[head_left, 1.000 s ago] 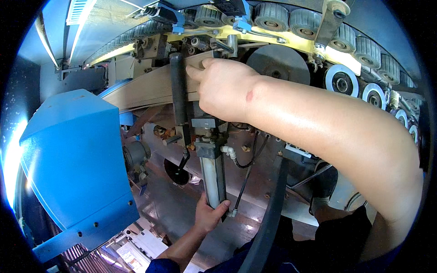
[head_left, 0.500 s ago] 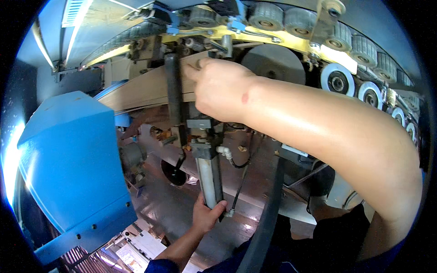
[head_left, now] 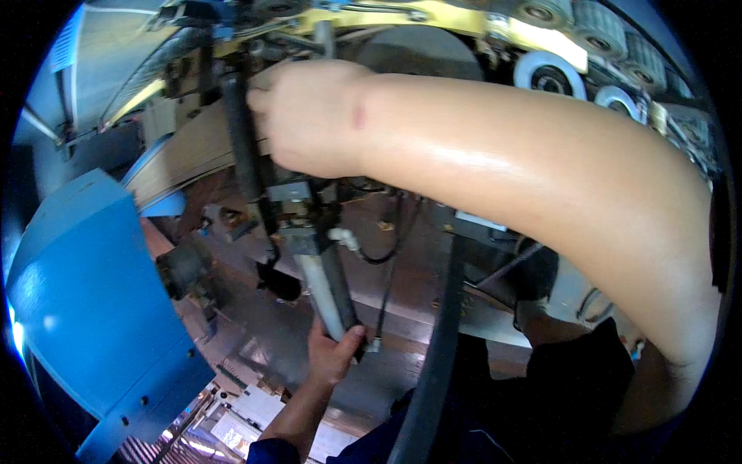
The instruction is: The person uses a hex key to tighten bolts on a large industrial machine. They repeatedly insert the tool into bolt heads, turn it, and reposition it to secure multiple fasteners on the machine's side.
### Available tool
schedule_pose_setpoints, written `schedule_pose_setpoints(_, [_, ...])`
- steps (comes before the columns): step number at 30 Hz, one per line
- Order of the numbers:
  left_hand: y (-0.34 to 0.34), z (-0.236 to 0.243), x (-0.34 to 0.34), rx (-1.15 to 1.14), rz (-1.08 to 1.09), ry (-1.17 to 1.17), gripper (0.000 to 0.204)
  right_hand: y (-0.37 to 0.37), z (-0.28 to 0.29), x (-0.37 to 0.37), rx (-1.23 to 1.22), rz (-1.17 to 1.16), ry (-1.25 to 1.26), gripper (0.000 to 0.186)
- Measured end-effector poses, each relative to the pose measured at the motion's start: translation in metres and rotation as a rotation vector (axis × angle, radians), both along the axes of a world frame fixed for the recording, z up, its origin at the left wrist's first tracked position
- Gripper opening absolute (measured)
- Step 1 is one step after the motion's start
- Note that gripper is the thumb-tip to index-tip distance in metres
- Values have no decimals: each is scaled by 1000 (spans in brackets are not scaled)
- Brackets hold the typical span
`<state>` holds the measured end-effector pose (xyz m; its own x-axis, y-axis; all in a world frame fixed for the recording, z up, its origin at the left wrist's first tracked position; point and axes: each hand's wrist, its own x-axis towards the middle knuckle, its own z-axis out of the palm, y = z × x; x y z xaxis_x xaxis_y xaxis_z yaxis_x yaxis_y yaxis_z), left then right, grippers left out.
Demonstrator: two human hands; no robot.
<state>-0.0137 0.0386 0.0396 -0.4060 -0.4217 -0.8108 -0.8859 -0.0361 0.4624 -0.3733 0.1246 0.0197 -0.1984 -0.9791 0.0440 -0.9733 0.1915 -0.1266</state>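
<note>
My left hand [head_left: 334, 354] is wrapped round the lower end of a grey pneumatic cylinder [head_left: 323, 288], thumb across its front. A white elbow fitting [head_left: 343, 238] with a black hose sticks out of the cylinder's upper part. Across the machine reaches my right arm, and my right hand [head_left: 313, 120] is closed above the cylinder's top, right beside an upright black bar [head_left: 244, 143]. Its fingertips are curled and partly hidden, so what they hold does not show. Behind that hand, a flat tan belt or board [head_left: 189, 151] runs off to the left.
A large blue housing [head_left: 93, 286] fills the left side. Grey rollers [head_left: 599, 39] and pale-rimmed wheels [head_left: 550, 76] line the far right, near a grey disc [head_left: 421, 56]. A dark post [head_left: 437, 348] rises close to my body. Papers [head_left: 239, 425] lie at the lower left.
The whole scene has shifted left and somewhat upward in the view. Both hands stay at about the same places on the machine, the left still round the cylinder.
</note>
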Motion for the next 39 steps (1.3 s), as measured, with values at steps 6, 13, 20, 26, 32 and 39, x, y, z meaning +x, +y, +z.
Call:
schedule_pose_setpoints(6, [-3,-4,-5,10,-96,37,46,3,15,-2,187,42,-3,19])
schedule_pose_setpoints(13, [-3,-8,-4,-38,-166,77,44,12,7,-3,56,81,89,18])
schedule_pose_setpoints(20, [-2,-7,6,-45,-63,65,49,11,-1,-1,-112,59,1,14])
schedule_pose_setpoints(26, [-5,-18,10,-42,-62,122,49,-1,12,-3,175,33,-48,20])
schedule_pose_setpoints(32, [-1,-12,6,6,1,84,51,0,18,-3,178,-7,-153,24])
schedule_pose_setpoints(39, [-5,-16,9,25,1,94,45,14,14,18,28,-143,26,25])
